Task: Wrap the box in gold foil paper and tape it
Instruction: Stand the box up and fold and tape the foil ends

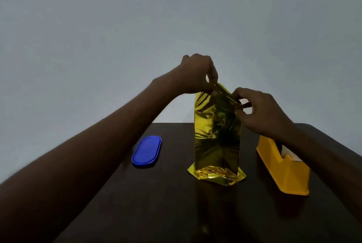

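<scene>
Gold foil paper (217, 137) covers the box, which stands upright on end near the middle of the dark table (156, 203), closer to its far edge than to the near one. The box itself is hidden under the wrap; only its tall, narrow shape shows. At the bottom the foil flares out in a crumpled skirt that lies on the tabletop.

Both hands work at the top of the package, above the wrapped body. The left hand (197, 74) reaches in from the left and pinches the upper left part of the loose foil between thumb and fingertips, with the foil's peak just below its knuckles. The right hand (260, 109) comes from the right and pinches the upper right corner of the foil, fingers curled onto the fold at the package's top edge. The foil between the two grips runs as a slanted ridge, higher at the left hand and lower at the right.

A blue oval lid (147, 151) lies flat on the table to the left of the package, well apart from it. A yellow tape dispenser (284, 168) sits toward the table's right edge, under the right forearm, near the package but not touching it.
</scene>
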Tool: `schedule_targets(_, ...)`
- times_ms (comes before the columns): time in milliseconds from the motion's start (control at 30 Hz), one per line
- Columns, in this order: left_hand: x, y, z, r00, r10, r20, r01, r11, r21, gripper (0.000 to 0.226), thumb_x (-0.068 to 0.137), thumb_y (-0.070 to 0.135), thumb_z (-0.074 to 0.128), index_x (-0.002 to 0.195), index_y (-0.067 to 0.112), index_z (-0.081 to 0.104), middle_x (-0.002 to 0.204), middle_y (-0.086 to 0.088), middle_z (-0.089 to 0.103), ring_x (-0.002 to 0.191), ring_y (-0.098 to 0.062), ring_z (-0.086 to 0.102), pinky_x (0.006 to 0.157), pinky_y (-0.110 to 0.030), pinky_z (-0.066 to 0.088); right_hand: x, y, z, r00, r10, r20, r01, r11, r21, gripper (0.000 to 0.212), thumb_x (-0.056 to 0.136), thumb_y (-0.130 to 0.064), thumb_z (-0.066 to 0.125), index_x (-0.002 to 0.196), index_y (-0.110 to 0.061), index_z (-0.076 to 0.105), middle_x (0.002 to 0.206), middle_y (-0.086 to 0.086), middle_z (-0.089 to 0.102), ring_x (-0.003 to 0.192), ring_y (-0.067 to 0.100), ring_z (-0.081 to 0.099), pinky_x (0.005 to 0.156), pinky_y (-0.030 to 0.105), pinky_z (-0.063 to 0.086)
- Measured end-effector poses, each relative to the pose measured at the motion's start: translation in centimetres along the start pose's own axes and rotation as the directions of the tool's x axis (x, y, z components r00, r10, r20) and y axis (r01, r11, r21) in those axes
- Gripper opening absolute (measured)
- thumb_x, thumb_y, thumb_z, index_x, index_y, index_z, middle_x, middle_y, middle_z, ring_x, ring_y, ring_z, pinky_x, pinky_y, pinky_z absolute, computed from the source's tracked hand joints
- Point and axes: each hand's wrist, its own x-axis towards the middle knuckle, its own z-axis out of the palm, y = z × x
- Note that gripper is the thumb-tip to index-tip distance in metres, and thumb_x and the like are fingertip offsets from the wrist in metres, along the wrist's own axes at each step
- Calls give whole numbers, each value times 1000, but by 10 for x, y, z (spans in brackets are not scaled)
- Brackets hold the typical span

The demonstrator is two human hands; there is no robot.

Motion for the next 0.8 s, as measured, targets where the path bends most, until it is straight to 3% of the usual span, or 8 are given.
schedule_targets(133, -1, 4, -17, 999, 39, 25, -37, 996, -81, 23, 74, 38, 81, 89, 21, 78, 87, 12, 66, 97, -8, 59, 84, -28, 43, 4, 9, -5, 998, 59, 19, -61, 992, 108, 14, 85, -6, 66, 95, -16, 68, 96, -4, 70, 91, 9, 66, 80, 23, 57)
schedule_targets(267, -1, 2, -19, 986, 4, 169, -1, 1000, -16, 33, 71, 41, 82, 97, 21, 76, 109, 4, 68, 105, -10, 56, 82, -24, 40, 4, 10, -4, 997, 83, 2, -82, 984, 159, 8, 89, -12, 66, 94, -16, 70, 92, -5, 71, 83, 7, 68, 74, 16, 55)
schedule_targets(400, -2, 3, -27, 993, 34, 110, -38, 999, 31, 20, 75, 29, 82, 93, 21, 76, 108, 5, 69, 107, -8, 54, 86, -26, 42, 8, 9, -5, 990, 143, 23, -144, 961, 237, 19, 93, -27, 54, 86, -19, 69, 84, -3, 70, 85, 12, 66, 79, 37, 55)
schedule_targets(533, -9, 0, -40, 995, 75, 68, -70, 995, -73, 10, 81, 22, 76, 90, 26, 77, 96, 11, 73, 97, 1, 58, 79, -12, 43, 17, 7, -7, 967, 250, 47, -249, 899, 359, 35, 96, -30, 45, 82, -15, 73, 86, 7, 72, 90, 22, 67, 87, 51, 55)
schedule_targets(667, -12, -24, -31, 993, -94, -68, 88, 992, -93, 16, 85, 10, 67, 94, 19, 77, 82, 9, 71, 74, -3, 63, 82, -21, 52, 21, 5, -4, 952, 307, 18, -294, 893, 340, 37, 101, -29, 47, 84, -16, 76, 91, 3, 74, 94, 22, 68, 91, 55, 52)
schedule_targets(733, -17, -37, -13, 981, -193, 32, 195, 974, -118, 12, 86, 10, 68, 94, 14, 77, 74, 5, 70, 62, -4, 62, 73, -24, 57, 23, 4, -3, 949, 314, 19, -301, 887, 349, 36, 101, -28, 48, 81, -19, 76, 91, 1, 74, 94, 22, 68, 91, 55, 52)
schedule_targets(800, -25, -42, 8, 963, -222, 149, 251, 943, -217, 10, 86, 14, 71, 93, 11, 76, 78, -5, 73, 63, -8, 65, 65, -18, 57, 23, 4, -4, 951, 309, 28, -298, 882, 365, 34, 98, -29, 51, 77, -17, 75, 87, 2, 73, 91, 23, 68, 89, 54, 53)
